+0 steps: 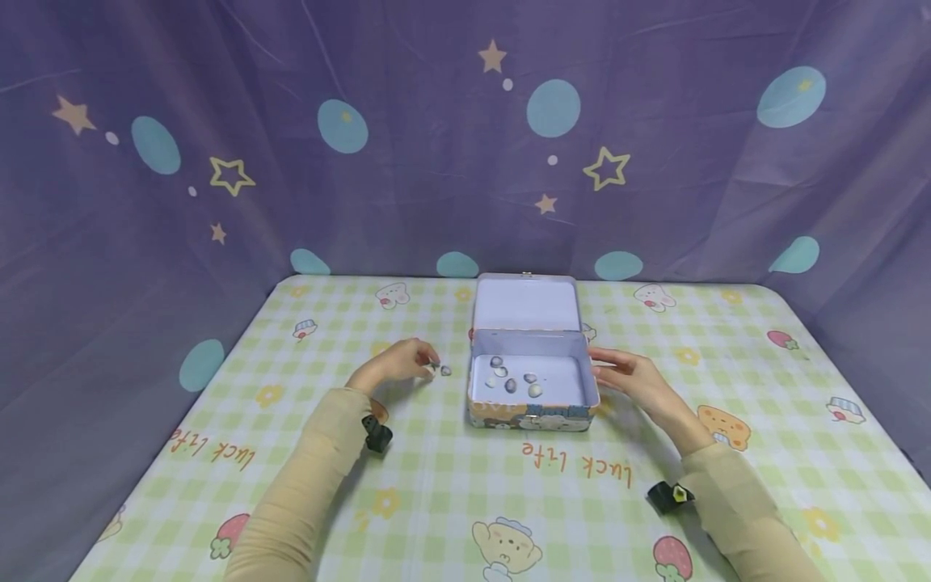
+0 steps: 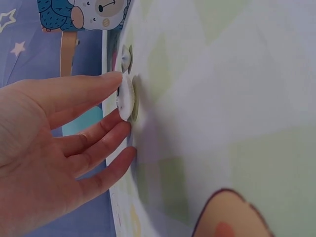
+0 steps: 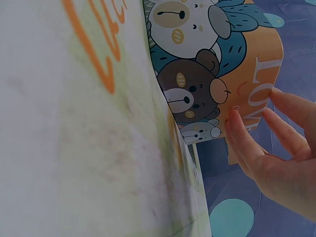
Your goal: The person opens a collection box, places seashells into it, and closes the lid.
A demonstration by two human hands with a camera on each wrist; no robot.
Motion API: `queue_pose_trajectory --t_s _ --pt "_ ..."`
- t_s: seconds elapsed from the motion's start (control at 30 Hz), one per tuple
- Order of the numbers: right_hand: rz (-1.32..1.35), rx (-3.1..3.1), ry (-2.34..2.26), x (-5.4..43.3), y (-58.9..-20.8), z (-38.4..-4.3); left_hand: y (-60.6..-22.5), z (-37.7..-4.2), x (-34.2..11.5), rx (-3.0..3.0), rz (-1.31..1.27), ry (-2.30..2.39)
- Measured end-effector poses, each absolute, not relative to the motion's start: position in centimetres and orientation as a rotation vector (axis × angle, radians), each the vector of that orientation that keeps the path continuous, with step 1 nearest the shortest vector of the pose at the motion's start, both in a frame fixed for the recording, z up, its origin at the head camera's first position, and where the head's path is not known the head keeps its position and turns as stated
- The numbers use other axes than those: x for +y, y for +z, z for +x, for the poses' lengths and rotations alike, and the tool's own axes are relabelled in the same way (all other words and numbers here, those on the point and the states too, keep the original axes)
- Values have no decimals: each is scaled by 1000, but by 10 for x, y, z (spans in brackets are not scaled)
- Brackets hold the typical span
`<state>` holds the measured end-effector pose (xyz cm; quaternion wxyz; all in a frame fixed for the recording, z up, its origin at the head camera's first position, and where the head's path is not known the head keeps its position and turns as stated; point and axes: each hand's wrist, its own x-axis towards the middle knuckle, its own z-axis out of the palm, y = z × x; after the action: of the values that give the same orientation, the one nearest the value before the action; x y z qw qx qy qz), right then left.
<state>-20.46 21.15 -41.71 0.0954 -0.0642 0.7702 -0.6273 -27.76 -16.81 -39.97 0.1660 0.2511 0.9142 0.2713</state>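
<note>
My left hand [image 1: 398, 364] is over the cloth left of the tin box, pinching a small white seashell [image 2: 127, 98] between thumb and fingertips, low against the cloth. Just beyond it lies another seashell [image 2: 126, 58], apart from the hand. The tin box [image 1: 534, 419] has bear pictures on its outside and a pale inside; its lid [image 1: 527, 302] stands open at the back. Several seashells [image 1: 511, 385] are spread over the box floor. My right hand [image 1: 640, 384] touches the box's right side, its fingers [image 3: 242, 129] extended against the wall and rim.
A green-and-white checked cloth [image 1: 429, 501] with cartoon prints covers the table. Behind it hangs a purple curtain [image 1: 436, 186] with stars and balloons. Black straps with small devices are on both wrists.
</note>
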Motion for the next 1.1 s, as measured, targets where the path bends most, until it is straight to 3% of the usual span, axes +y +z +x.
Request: queue_pose_trajectory --t_s 1.1 --pt "-205 2275 -1884 210 -416 -203 -405 -278 -173 2612 614 887"
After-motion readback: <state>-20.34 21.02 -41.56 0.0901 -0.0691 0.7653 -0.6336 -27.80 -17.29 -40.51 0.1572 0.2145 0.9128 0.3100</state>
